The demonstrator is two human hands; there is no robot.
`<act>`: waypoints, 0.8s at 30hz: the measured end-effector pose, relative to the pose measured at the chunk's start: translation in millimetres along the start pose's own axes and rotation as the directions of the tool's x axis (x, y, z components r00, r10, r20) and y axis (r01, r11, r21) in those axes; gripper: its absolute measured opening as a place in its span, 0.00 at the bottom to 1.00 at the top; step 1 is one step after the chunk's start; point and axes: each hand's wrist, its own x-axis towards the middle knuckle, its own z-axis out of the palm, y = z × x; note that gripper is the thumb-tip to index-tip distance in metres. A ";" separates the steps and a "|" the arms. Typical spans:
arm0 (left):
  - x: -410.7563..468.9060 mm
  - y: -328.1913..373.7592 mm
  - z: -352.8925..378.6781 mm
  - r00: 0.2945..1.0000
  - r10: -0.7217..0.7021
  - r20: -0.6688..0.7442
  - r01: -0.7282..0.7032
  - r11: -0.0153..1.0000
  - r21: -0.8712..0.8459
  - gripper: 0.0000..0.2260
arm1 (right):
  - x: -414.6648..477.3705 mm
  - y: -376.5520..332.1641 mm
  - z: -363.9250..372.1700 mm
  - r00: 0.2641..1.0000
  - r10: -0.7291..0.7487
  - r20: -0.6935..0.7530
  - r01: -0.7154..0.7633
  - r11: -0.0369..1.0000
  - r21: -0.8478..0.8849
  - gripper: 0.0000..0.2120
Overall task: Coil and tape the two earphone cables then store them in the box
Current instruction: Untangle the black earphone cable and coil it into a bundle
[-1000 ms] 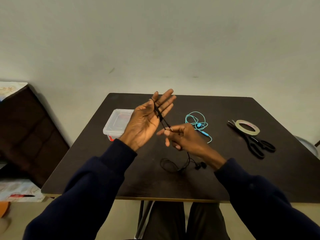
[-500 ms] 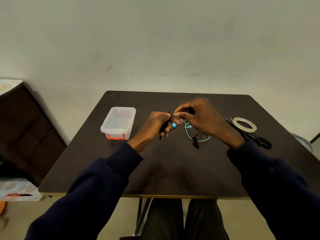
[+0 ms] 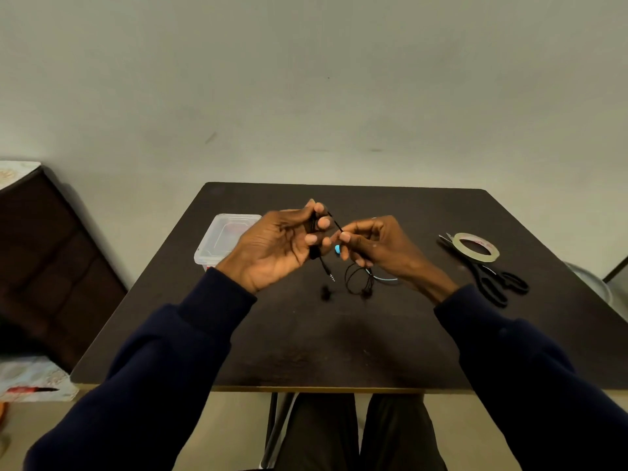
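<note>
Left hand (image 3: 278, 248) curls round loops of the black earphone cable (image 3: 335, 222); right hand (image 3: 377, 244) pinches its strand. We note tape (image 3: 479, 259) touching scissors (image 3: 492, 283).

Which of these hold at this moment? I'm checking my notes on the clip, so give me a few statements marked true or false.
1. Both the left hand and the right hand hold the black earphone cable above the table. True.
2. The tape roll lies inside the clear box. False: it rests on the scissors at the table's right side.
3. The blue earphone cable is stored in the box. False: it lies on the table under the right hand.
4. The clear box stands at the table's left side. True.
</note>
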 end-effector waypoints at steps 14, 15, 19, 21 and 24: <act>34.7 2.1 10.3 0.877 0.481 -0.012 -0.474 0.867 0.152 0.09 | -22.3 -0.6 45.3 0.997 0.038 0.062 -0.040 0.999 0.032 0.15; 36.5 -1.5 5.0 0.863 0.504 -0.023 -0.482 0.837 0.257 0.10 | -24.3 -3.6 43.5 0.997 0.029 0.070 -0.029 1.000 -0.011 0.14; 39.8 -17.3 -12.2 0.838 0.546 -0.009 -0.425 0.662 0.618 0.12 | -28.9 -17.2 30.0 0.994 -0.040 0.098 0.068 0.952 -0.298 0.12; 39.2 -21.1 -15.7 0.863 0.505 0.015 -0.350 0.577 0.738 0.11 | -28.2 -25.7 19.0 0.992 -0.084 0.093 0.115 0.905 -0.409 0.10; 33.6 -26.1 -16.4 0.915 0.403 -0.008 -0.232 0.543 0.807 0.12 | -19.7 -38.3 0.6 0.983 -0.172 0.060 0.176 0.818 -0.547 0.09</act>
